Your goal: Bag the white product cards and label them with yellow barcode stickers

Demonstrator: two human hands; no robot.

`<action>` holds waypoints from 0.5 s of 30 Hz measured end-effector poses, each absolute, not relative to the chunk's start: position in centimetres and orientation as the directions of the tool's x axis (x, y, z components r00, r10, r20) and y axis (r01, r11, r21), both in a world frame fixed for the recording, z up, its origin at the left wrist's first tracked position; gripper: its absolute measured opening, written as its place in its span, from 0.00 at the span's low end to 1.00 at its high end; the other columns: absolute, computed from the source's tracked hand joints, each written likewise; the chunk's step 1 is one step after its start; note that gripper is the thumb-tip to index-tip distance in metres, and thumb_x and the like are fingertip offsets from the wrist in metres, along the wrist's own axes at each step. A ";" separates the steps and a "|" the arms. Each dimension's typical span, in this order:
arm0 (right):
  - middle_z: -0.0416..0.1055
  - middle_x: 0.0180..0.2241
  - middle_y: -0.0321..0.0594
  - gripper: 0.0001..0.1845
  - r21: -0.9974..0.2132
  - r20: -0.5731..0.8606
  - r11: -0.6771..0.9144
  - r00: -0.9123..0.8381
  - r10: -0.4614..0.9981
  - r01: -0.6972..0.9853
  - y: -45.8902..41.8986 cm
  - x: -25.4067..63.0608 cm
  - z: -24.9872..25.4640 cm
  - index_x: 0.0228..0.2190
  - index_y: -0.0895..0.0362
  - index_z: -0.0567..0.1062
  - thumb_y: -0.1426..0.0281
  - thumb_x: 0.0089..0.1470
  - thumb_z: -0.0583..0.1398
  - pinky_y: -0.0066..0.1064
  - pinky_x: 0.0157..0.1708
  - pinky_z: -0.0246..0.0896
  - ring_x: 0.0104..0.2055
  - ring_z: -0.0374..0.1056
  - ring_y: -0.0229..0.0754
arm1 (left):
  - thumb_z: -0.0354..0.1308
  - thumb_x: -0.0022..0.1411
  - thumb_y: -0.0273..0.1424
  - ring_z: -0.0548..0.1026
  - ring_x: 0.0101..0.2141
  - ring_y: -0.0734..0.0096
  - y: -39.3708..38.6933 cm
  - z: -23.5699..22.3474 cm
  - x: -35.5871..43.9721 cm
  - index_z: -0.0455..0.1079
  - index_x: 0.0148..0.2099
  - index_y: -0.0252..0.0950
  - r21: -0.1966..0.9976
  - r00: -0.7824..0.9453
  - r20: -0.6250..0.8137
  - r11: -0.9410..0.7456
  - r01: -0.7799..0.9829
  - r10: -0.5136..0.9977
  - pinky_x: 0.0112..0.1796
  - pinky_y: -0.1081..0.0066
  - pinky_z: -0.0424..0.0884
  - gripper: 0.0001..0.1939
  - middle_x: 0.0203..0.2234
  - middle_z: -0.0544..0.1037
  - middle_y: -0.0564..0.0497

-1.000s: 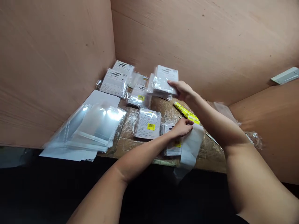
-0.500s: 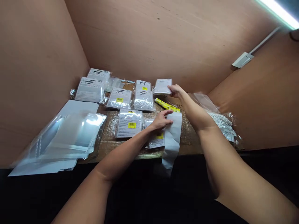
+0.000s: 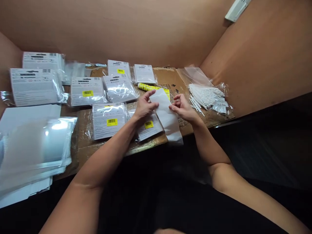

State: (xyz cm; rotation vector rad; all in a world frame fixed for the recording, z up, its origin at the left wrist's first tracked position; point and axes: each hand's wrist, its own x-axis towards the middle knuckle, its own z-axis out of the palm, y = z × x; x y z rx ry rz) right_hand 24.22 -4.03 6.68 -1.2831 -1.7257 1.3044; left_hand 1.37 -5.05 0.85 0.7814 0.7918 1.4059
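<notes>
Sealed plastic packets with yellow barcode labels, stacked clear sleeves, bundled white sticks, plywood walls

Left hand, right hand touching white paper sheet beside plastic packet.

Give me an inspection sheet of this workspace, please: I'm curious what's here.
Surface: cardboard-topped bench, partly under clear film.
Job's things: white sheet, held between both hands, lying over a labelled packet's edge.
Clutter: labelled clear packets with yellow barcode stickers; stack of clear perforated sleeves; yellow strip; bundle of white sticks.
Hands: left hand at the sheet's left edge; right hand at its right edge.
Cables: nothing seen.
Surroundings: peach-coloured board walls; white wall fitting.
</notes>
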 end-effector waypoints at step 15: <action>0.63 0.26 0.36 0.23 -0.941 0.014 0.169 -0.466 0.885 0.292 -9.3 24.4 7.6 0.27 0.58 0.68 0.54 0.63 0.65 0.30 0.30 0.51 0.28 0.56 0.36 | 0.88 0.45 0.41 0.72 0.61 0.38 -7.5 4.1 2.1 0.71 0.68 0.39 0.854 0.327 0.054 0.126 -0.504 0.943 0.61 0.50 0.74 0.51 0.63 0.71 0.37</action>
